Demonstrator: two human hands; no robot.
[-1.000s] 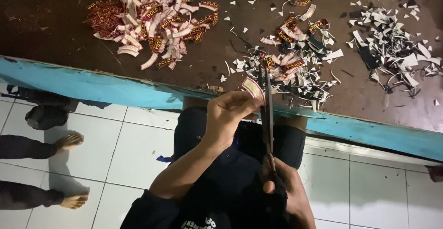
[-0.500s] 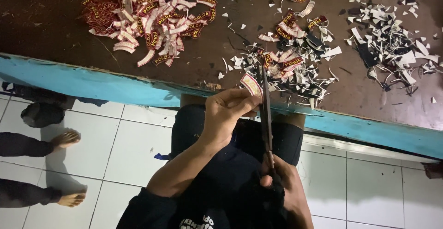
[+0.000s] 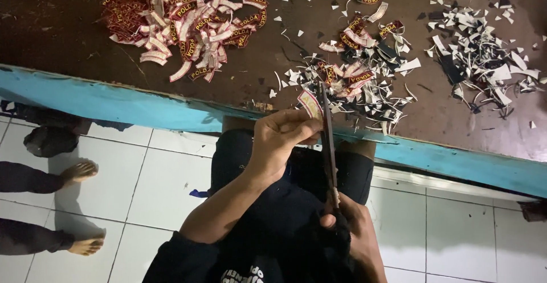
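- Pinching a curved patch (image 3: 309,104) in the left hand (image 3: 282,137), just off the tabletop (image 3: 68,38) near edge.
- Gripping long scissors (image 3: 329,146) with the right hand (image 3: 356,240), blades beside the patch.
- Trimmed patches (image 3: 182,23) heaped far left; offcuts (image 3: 484,55) strewn far right; untrimmed pieces (image 3: 359,72) remaining mid-tabletop.

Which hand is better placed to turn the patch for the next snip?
Left. The left hand already pinches the patch at the blades, above the table edge. The right hand is low by the lap, gripping the scissors handles, so it likely just cuts.
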